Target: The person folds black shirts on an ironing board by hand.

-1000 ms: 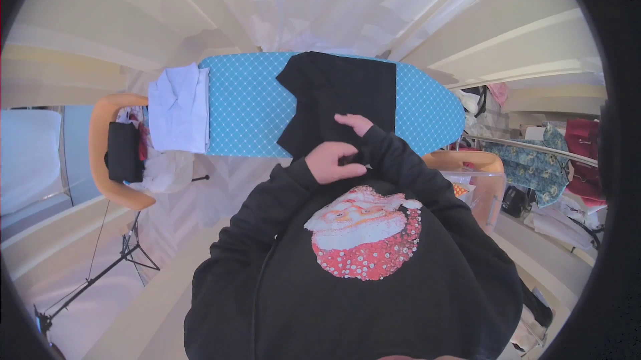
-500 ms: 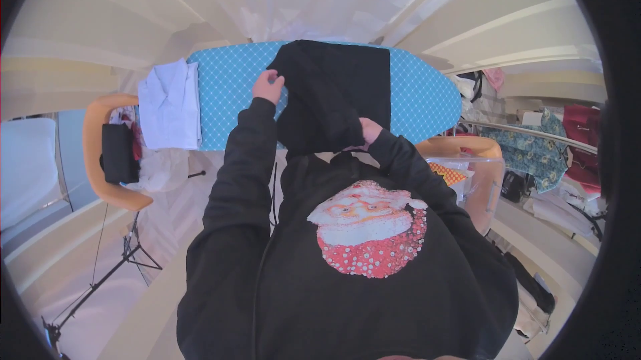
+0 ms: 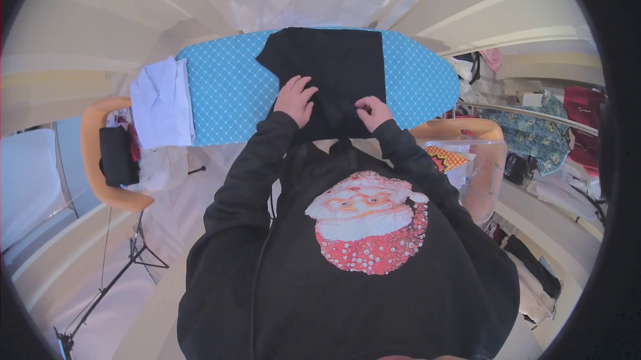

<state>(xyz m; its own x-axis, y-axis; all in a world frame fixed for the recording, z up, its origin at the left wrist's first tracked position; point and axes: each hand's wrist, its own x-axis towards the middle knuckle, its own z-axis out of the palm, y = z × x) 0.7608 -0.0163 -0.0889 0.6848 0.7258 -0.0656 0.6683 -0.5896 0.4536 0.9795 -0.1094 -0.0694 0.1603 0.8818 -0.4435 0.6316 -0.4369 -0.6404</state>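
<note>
A folded black garment [image 3: 340, 59] lies across the middle of a blue ironing board [image 3: 224, 86] with a white lattice pattern. My left hand [image 3: 296, 101] rests on the garment's near left part, open, its fingers apart. At the near right part of the cloth, my right hand [image 3: 372, 113] has its fingers bent and the thumb close to the index finger, closed on the black fabric. What kind of garment it is cannot be made out. A folded pale shirt [image 3: 162, 103] lies over the board's left end, its collar facing up.
An orange chair [image 3: 93, 153] at the left bears a black bundle [image 3: 119, 156]. Another orange chair [image 3: 491, 134] with a clear plastic box [image 3: 477, 173] stands at the right. Clothes [image 3: 527, 134] hang from a rail further right. A black tripod stand [image 3: 133, 253] is at lower left.
My left hand has come down from beside the garment onto it, moving nearer and right. My right hand has moved up from the near edge, and the raised fold now lies flatter.
</note>
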